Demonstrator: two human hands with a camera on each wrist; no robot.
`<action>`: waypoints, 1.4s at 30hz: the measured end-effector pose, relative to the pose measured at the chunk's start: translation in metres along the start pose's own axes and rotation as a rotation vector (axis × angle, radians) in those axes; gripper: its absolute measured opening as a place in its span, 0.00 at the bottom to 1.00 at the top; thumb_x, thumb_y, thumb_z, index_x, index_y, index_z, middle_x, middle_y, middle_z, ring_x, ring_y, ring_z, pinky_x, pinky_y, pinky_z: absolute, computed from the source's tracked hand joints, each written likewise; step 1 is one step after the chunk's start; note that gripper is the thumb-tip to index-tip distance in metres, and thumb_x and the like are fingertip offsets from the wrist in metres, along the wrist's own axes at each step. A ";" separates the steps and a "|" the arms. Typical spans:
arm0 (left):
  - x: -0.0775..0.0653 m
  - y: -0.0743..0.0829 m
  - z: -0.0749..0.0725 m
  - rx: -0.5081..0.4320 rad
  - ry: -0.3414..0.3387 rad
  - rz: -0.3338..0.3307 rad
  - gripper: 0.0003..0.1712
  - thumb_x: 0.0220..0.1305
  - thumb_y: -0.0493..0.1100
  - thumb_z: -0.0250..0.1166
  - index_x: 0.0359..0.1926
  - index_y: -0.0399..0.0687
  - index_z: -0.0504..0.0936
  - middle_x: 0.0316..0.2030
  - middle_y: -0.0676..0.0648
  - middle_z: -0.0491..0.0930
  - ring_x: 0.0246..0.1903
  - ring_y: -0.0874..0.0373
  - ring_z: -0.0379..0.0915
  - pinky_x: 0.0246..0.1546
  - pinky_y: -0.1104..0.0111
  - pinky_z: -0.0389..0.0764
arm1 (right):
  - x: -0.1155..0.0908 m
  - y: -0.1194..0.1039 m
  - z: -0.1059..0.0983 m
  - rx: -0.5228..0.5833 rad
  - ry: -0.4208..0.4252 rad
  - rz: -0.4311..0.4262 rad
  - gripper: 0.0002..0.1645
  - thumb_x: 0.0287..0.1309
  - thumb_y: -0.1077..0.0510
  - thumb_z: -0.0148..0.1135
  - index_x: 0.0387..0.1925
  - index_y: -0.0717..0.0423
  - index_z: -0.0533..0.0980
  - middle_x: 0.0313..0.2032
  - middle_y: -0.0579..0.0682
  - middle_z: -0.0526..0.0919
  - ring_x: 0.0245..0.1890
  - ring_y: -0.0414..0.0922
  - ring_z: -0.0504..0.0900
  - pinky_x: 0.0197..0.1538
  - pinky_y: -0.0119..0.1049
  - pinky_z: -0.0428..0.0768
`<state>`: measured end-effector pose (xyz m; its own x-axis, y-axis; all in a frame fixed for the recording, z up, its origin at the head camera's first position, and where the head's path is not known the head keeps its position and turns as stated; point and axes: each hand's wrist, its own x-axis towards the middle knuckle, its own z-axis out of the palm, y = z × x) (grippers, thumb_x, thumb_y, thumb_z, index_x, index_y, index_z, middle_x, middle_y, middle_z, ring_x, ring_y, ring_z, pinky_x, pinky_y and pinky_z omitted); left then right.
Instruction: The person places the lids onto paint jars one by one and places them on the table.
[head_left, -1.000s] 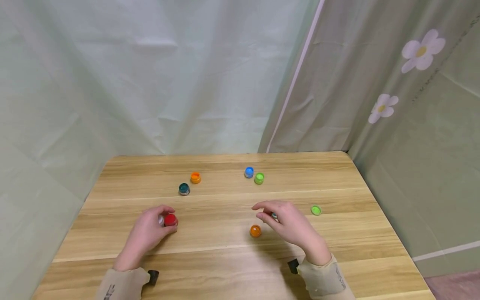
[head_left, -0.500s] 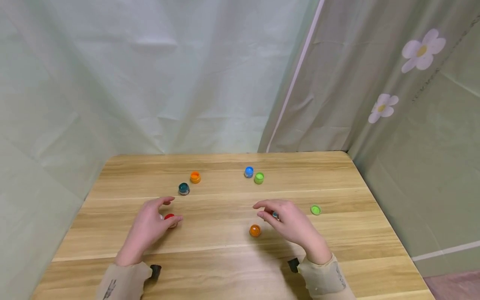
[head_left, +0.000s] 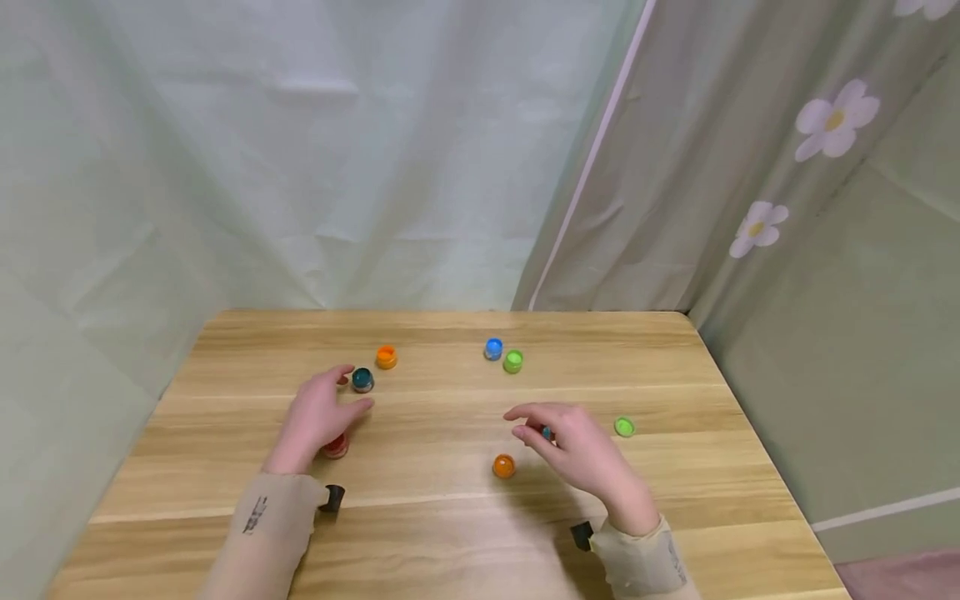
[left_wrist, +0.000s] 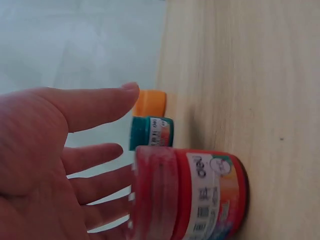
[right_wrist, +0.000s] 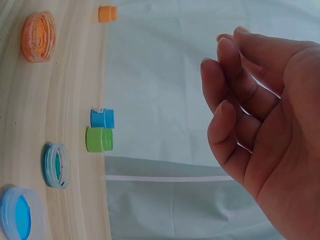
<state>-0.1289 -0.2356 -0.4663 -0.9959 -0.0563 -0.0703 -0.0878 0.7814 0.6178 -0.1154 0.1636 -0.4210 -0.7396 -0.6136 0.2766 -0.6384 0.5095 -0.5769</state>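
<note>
On the left of the wooden table, in the head view, the left hand has moved farther from the small red plastic jar to just beside the small dark-teal plastic jar, while the right hand hovers as before by a round orange plastic lid. The left wrist view shows the left hand's thumb and fingers spread, gripping nothing; the right wrist view shows the right hand empty, fingers loosely bent.
</note>
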 end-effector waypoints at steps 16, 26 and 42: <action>0.028 0.000 0.013 0.002 -0.040 -0.179 0.40 0.71 0.51 0.73 0.74 0.36 0.71 0.64 0.27 0.76 0.59 0.31 0.71 0.59 0.37 0.74 | -0.001 0.002 -0.003 0.013 -0.019 0.007 0.13 0.78 0.52 0.64 0.56 0.46 0.86 0.40 0.39 0.89 0.29 0.31 0.78 0.34 0.31 0.80; 0.031 0.007 0.014 0.035 -0.026 -0.208 0.35 0.71 0.50 0.74 0.70 0.36 0.75 0.64 0.25 0.74 0.58 0.28 0.68 0.56 0.33 0.69 | 0.000 0.002 -0.004 0.021 -0.016 0.008 0.13 0.79 0.52 0.63 0.57 0.47 0.86 0.41 0.42 0.90 0.30 0.31 0.79 0.35 0.31 0.82; 0.024 0.011 0.009 -0.054 0.121 -0.144 0.27 0.70 0.46 0.71 0.63 0.35 0.79 0.55 0.32 0.82 0.48 0.38 0.78 0.53 0.44 0.79 | -0.002 0.002 -0.006 0.029 0.009 0.031 0.13 0.79 0.52 0.63 0.57 0.46 0.86 0.38 0.36 0.87 0.30 0.31 0.80 0.34 0.32 0.81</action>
<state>-0.1536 -0.2230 -0.4681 -0.9679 -0.2420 -0.0680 -0.2270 0.7258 0.6494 -0.1168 0.1695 -0.4181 -0.7612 -0.5919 0.2650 -0.6086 0.5108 -0.6072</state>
